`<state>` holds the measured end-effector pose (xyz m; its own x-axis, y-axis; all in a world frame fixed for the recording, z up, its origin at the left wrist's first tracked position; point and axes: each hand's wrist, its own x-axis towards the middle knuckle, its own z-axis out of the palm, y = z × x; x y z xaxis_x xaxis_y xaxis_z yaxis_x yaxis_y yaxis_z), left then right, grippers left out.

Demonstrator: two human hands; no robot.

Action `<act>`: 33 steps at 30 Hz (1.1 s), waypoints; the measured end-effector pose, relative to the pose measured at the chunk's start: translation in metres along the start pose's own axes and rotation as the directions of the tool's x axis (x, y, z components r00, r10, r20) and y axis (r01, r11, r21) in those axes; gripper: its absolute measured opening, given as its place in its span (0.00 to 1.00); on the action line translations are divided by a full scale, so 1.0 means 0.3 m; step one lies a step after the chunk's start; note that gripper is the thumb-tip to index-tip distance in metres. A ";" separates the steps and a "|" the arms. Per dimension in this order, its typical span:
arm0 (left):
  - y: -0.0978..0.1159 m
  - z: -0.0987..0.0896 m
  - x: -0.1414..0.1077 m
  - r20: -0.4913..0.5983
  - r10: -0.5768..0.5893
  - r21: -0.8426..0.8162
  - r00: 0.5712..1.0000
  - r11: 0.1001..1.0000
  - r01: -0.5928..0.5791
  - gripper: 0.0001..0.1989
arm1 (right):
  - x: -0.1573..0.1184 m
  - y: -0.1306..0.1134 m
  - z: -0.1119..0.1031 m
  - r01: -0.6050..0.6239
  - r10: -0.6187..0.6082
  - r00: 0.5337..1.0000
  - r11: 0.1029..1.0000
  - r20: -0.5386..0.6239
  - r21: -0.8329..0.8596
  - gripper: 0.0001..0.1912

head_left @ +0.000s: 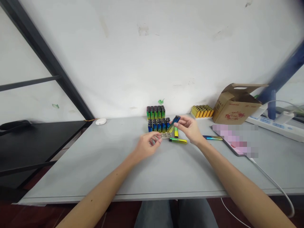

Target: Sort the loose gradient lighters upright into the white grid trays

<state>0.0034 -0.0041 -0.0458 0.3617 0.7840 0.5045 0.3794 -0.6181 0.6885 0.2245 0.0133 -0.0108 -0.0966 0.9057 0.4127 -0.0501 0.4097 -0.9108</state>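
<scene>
My right hand (190, 128) pinches a blue-and-yellow metallic lighter (174, 123) between thumb and fingers, tilted over the right side of a pale holder tray (166, 135). Several blue lighters (158, 126) stand upright in that tray, and round hollows show along its front. At the tray's front left corner is my left hand (147, 145), its fingers loosely bent and thumb apart; whether the fingertips touch the tray I cannot tell. One green-yellow lighter (178, 140) lies flat in front of the tray. Another yellow-green lighter (176, 132) is just behind it.
Behind stands a block of green lighters (155, 112) against the wall. To the right are a tray of yellow lighters (202, 111), an opened cardboard box (235, 110), a blue-gold lighter (213, 137), a phone (231, 141) on a white cable and a power strip (277, 126). A white case (101, 121) lies left.
</scene>
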 end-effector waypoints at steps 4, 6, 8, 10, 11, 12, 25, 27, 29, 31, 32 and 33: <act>0.012 0.001 0.008 0.039 0.035 -0.062 0.999 0.998 -0.032 0.19 | -0.022 0.022 0.050 0.102 -0.092 0.986 0.992 0.137 -0.070 0.14; 0.019 0.002 0.009 0.046 0.053 -0.049 0.998 0.997 -0.051 0.18 | -0.032 0.038 0.074 0.189 -0.171 0.971 0.977 0.165 -0.099 0.12; 0.027 0.004 0.007 0.054 0.035 -0.022 0.998 0.999 -0.034 0.14 | -0.041 0.048 0.093 0.225 -0.204 0.962 0.969 0.180 -0.102 0.12; 0.031 0.007 0.006 0.047 -0.010 0.001 0.999 1.000 0.010 0.11 | -0.045 0.047 0.104 0.223 -0.199 0.962 0.968 0.189 -0.115 0.12; 0.031 0.009 0.005 0.037 -0.038 0.000 0.999 0.999 0.038 0.11 | -0.045 0.044 0.106 0.212 -0.189 0.965 0.970 0.183 -0.119 0.12; 0.031 0.011 0.005 0.026 -0.071 -0.015 0.997 0.997 0.072 0.11 | -0.044 0.040 0.106 0.192 -0.172 0.971 0.975 0.164 -0.115 0.13; 0.010 -0.014 0.036 0.041 -0.365 -0.600 0.930 0.735 0.315 0.09 | 0.001 0.045 0.041 -0.188 0.239 0.961 0.935 -0.142 0.301 0.25; 0.004 -0.018 0.042 0.074 -0.386 -0.665 0.920 0.668 0.334 0.08 | 0.001 0.051 0.040 -0.202 0.246 0.959 0.941 -0.138 0.272 0.27; -0.001 -0.025 0.047 0.155 -0.390 -0.736 0.908 0.568 0.369 0.10 | 0.001 0.056 0.039 -0.202 0.237 0.963 0.950 -0.131 0.239 0.29; 0.001 -0.034 0.051 0.241 -0.388 -0.795 0.890 0.447 0.411 0.16 | 0.001 0.060 0.038 -0.200 0.230 0.965 0.956 -0.124 0.212 0.31; 0.004 -0.038 0.052 0.271 -0.392 -0.815 0.879 0.392 0.426 0.18 | 0.001 0.061 0.038 -0.202 0.230 0.965 0.958 -0.123 0.205 0.31; 0.009 -0.041 0.054 0.288 -0.401 -0.830 0.869 0.348 0.436 0.20 | 0.000 0.061 0.037 -0.206 0.234 0.965 0.957 -0.122 0.204 0.31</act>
<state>-0.0003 0.0076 -0.0294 0.4077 0.9130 0.0122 -0.4173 0.1745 0.8918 0.2124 0.0197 -0.0273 0.0163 0.9827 0.1843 -0.2305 0.1831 -0.9557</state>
